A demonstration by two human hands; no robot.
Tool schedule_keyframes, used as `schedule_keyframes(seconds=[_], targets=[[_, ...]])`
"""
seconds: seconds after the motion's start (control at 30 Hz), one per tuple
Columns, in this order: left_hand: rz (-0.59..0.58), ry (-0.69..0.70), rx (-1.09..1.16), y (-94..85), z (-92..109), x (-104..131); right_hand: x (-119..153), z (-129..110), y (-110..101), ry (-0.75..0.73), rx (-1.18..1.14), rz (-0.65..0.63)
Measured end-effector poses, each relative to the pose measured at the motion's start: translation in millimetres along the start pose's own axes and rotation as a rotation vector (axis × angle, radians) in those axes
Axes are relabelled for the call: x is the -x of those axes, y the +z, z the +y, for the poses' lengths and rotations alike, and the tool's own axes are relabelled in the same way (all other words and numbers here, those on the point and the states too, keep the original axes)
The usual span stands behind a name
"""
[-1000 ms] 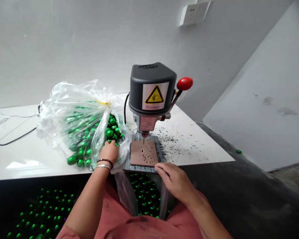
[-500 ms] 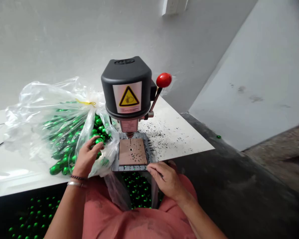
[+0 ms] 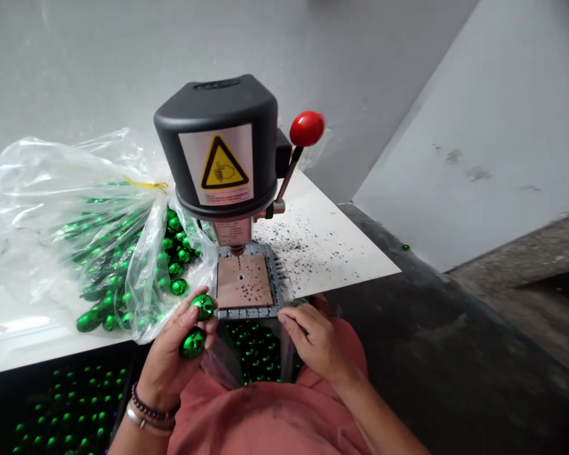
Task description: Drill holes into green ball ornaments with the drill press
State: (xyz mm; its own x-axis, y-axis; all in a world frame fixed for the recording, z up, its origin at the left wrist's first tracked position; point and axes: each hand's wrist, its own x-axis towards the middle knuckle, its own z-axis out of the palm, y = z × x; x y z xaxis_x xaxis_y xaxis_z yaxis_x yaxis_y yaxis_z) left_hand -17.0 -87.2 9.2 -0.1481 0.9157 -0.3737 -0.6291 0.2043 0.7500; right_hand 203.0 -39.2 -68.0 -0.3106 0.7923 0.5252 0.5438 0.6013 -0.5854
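Observation:
Two shiny green balls rest in my left hand, one at the fingertips and the other lower against the palm and fingers. This hand is at the front edge of the table, left of the drill press. My right hand is closed, its thumb and fingertips by the front right corner of the press base; whatever it may hold is hidden. On the base lies a brown board with a small hole beneath the drill bit and dark chips scattered over it.
A clear plastic bag of green balls, tied with yellow string, lies open on the white table. The press has a red-knobbed lever. More green balls lie below the table edge and in a dark container. Chips litter the tabletop.
My left hand has come away from the bag's opening toward me, now with two green balls in it. The right hand stays by the base corner. The view has shifted slightly.

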Motion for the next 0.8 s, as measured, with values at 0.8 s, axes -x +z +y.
schedule_keyframes(seconds=[0.8], targets=[[0.143, 0.01, -0.591, -5.6, -12.8, -15.0, 47.0, -1.7, 7.9, 0.13, -0.055, -0.229]])
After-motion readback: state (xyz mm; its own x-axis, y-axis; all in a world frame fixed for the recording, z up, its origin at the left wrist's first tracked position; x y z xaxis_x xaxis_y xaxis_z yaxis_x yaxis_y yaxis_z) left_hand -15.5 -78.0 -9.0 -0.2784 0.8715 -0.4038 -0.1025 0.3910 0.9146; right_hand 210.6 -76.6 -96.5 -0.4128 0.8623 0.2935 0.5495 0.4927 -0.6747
